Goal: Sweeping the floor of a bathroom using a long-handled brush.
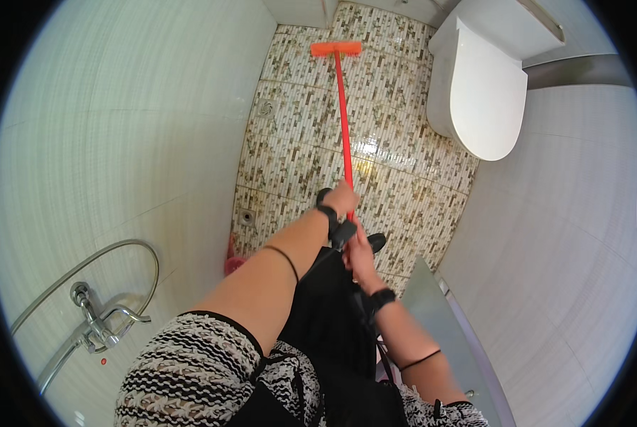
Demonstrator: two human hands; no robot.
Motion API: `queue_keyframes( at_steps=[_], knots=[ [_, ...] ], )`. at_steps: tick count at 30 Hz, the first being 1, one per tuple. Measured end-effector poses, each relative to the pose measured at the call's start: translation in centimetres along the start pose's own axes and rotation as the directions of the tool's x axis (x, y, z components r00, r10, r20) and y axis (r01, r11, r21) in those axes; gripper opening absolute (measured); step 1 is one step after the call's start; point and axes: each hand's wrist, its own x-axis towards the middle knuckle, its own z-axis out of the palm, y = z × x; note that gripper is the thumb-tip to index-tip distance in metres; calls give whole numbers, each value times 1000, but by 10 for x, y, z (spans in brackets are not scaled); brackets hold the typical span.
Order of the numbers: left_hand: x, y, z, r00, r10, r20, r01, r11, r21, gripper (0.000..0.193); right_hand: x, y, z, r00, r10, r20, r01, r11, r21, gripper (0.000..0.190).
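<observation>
A floor brush with an orange head (336,49) and a long red handle (344,115) reaches away from me over the mosaic-patterned tile floor (307,160). Its bristled head lies on the floor near the far end of the room. My left hand (342,198) grips the handle, a black strap and a small dark device at its wrist. Closer to my body, my right hand (359,251) is closed around the handle's lower part, slightly blurred. The handle's near end is hidden by my hand and dark clothing.
A white toilet (489,101) with its lid down stands at the far right. Floor drains (266,108) lie along the left wall. A chrome shower mixer (96,325) with a hose is on that wall. A pink object (235,266) sits beside it; a frosted glass door (441,315) stands at right.
</observation>
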Motion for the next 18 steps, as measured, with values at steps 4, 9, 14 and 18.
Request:
queue_keyframes(
  at_steps=[4, 9, 14, 18],
  knots=[
    [34, 12, -39, 995, -95, 9, 95, 995, 7, 53, 28, -21, 16, 998, -5, 66, 0, 997, 82, 48],
    [-28, -47, 8, 984, -170, 54, 175, 977, -124, 51, -20, 47, 29, 1000, -26, 7, 25, 1000, 11, 50],
    [-98, -101, 62, 999, -10, -44, 9, 1000, -15, 57, -80, 104, 26, 992, 124, -35, -125, 992, -10, 48],
    [-69, -93, 41, 998, -9, -68, 7, 1000, -26, 52, -55, 79, 33, 1000, 7, 14, -6, 999, -46, 49]
  ],
)
